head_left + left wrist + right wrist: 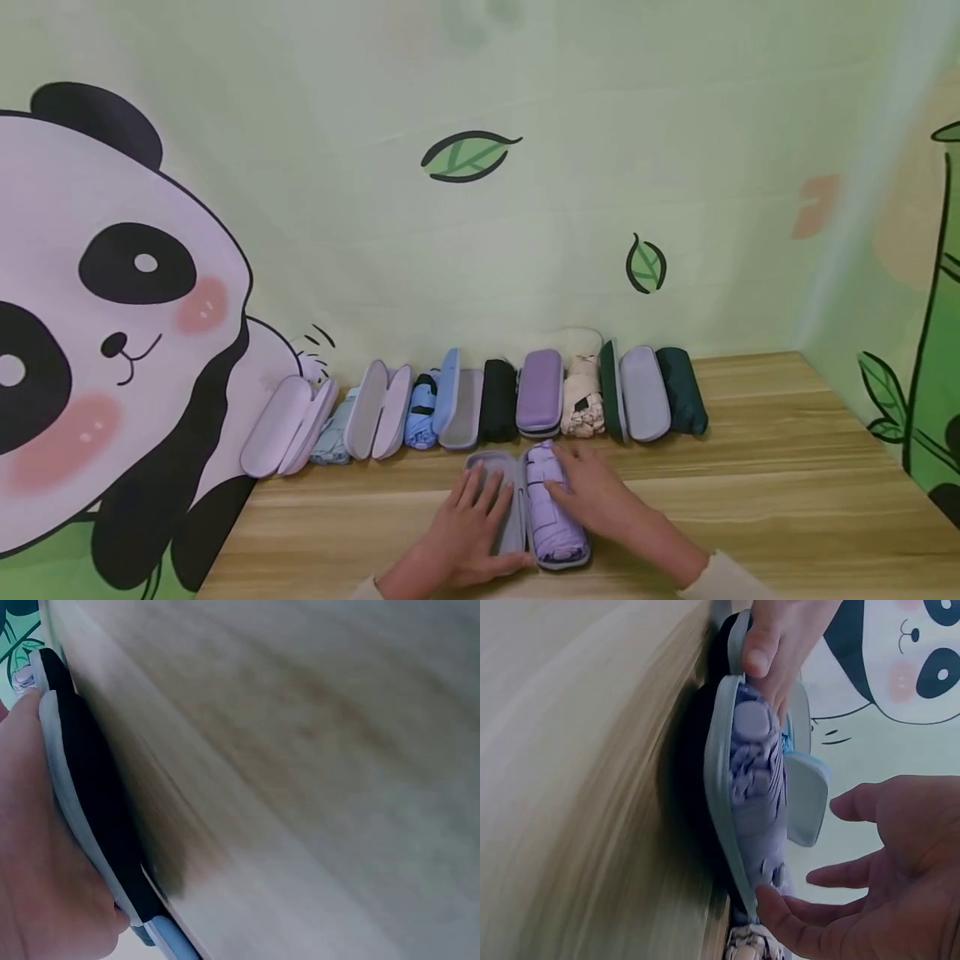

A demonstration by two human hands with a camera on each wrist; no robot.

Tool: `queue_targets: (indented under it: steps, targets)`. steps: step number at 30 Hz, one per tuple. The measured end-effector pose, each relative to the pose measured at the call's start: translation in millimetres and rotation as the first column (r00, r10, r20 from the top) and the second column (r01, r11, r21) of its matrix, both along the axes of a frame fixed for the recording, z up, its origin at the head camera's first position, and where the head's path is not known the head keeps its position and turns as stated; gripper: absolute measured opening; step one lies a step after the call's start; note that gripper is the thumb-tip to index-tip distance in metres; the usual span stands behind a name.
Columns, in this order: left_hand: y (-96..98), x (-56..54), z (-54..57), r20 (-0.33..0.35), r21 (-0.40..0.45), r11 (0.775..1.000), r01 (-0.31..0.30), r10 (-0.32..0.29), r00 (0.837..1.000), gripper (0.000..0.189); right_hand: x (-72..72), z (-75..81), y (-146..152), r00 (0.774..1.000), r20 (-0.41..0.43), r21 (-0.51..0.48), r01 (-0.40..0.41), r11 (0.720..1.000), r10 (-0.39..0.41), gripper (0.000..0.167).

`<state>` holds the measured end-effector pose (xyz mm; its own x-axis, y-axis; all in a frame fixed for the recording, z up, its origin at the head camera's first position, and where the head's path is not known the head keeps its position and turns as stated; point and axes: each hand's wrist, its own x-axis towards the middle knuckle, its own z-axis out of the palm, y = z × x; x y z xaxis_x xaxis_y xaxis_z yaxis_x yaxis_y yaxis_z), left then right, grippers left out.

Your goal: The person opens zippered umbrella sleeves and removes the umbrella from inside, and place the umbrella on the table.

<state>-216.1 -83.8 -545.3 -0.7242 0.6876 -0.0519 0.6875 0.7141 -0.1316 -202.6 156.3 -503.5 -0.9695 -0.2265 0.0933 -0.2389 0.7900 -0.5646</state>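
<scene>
An opened grey-lined zip case [514, 530] lies near the front of the table. In its right half sits a rolled lilac folding umbrella [553, 525], whose button end shows in the right wrist view. My left hand [467, 527] rests with fingers spread on the case's left half, thumb by the hinge. In the left wrist view the case's dark outer side [97, 795] stands beside that hand. My right hand [596, 492] is at the umbrella's right side, fingers extended and spread. In the right wrist view a fingertip touches the far end of the case or umbrella; which, I cannot tell.
Behind, a row holds several cases and rolled umbrellas: a purple case [540, 392], a black umbrella [498, 402], a cream umbrella [583, 396], a blue case [447, 396] and a dark green umbrella [681, 392]. A panda-print backdrop [525, 250] stands behind the wooden table [795, 467].
</scene>
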Motion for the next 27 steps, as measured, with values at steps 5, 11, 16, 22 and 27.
queue_targets:
  steps: [5, 11, 16, 22, 27]
  targets:
    - [-2.6, 0.3, -3.3, 0.037, 0.026, 0.999, -0.019, 0.018, 0.999, 0.102, -1.6, 3.2, -11, 0.995, 0.085, 0.022, 0.045, 0.999, -0.047, 0.066]
    - [-2.5, -2.0, -4.3, 0.087, 0.007, 1.0, -0.03, 0.029, 0.996, 0.102, -3.6, 1.2, -22, 0.985, 0.144, 0.079, 0.089, 0.993, -0.1, 0.078]
    - [-3.5, 0.1, -7.0, 0.124, 0.013, 0.999, -0.031, 0.029, 0.992, 0.101, -8.9, -7.7, -30, 0.986, 0.127, 0.14, 0.086, 0.986, -0.104, 0.082]
    - [-2.8, 0.2, -16.3, 0.178, 0.018, 0.999, -0.033, 0.029, 0.984, 0.103, -19.9, -9.2, -35, 0.972, 0.215, 0.132, 0.063, 0.989, -0.09, 0.089]
    - [-5.2, -5.6, -8.7, 0.157, 0.015, 1.0, -0.008, 0.005, 0.988, 0.103, -29.5, -3.2, -38, 0.967, 0.227, 0.122, 0.088, 0.989, -0.114, 0.088]
